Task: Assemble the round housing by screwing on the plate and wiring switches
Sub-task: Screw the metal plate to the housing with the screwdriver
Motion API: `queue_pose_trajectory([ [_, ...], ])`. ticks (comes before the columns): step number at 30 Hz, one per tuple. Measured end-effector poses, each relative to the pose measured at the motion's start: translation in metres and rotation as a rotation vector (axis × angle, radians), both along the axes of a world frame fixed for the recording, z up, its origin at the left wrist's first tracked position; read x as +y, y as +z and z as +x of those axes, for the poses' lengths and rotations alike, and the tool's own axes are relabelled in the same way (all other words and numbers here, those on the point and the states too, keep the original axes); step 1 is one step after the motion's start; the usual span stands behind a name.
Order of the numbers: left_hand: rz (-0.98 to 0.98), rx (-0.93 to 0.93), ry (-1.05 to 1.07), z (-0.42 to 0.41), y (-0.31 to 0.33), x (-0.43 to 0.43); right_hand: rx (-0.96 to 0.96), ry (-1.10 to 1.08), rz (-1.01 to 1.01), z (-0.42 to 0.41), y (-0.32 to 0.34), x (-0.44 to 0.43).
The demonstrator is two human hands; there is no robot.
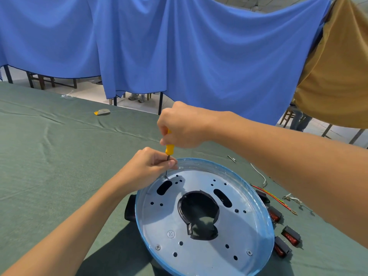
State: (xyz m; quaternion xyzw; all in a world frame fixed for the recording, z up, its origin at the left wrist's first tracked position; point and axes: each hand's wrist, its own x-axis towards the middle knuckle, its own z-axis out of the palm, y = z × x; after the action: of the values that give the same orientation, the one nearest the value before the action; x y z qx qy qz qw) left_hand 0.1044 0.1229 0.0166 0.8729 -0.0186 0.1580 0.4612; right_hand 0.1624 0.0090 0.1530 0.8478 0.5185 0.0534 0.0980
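Note:
The round housing [262, 212] with a blue rim lies on the green cloth, and a silver plate [167, 222] with holes and a large central opening sits inside it. My right hand [183, 126] is shut on the yellow handle of a screwdriver [169, 149], held upright. Its tip rests on a screw [165, 177] at the plate's far-left edge. My left hand [151, 168] pinches the metal shaft just above the screw. Two other screws [158, 247] sit in the plate's near side. Three black switches with red rockers [291, 238] lie right of the housing.
Red, yellow and white wires [274, 198] lie on the cloth right of the housing. A small metal part [232, 158] lies beyond it. A yellow and grey object [102, 112] rests near the table's far edge. Blue and tan curtains hang behind the table.

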Motion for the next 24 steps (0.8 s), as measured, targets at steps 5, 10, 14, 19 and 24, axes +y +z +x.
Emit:
queue_pose_trajectory([
  [5, -0.044, -0.101, 0.084, -0.001, -0.001, 0.001, -0.001, -0.079, 0.003, 0.004, -0.006, 0.0],
  [10, 0.036, -0.03, 0.023, 0.001, 0.0, 0.003, 0.004, 0.018, 0.001, 0.003, 0.001, 0.0],
  [14, 0.087, -0.064, 0.114, 0.001, -0.002, -0.002, -0.067, -0.07, 0.008, 0.003, -0.006, -0.001],
  [19, 0.115, -0.079, 0.158, 0.002, 0.0, 0.002, 0.008, -0.018, -0.068, 0.0, 0.007, -0.004],
  [24, 0.043, -0.037, 0.04, -0.001, 0.001, 0.0, -0.039, -0.02, -0.083, 0.001, 0.005, -0.004],
])
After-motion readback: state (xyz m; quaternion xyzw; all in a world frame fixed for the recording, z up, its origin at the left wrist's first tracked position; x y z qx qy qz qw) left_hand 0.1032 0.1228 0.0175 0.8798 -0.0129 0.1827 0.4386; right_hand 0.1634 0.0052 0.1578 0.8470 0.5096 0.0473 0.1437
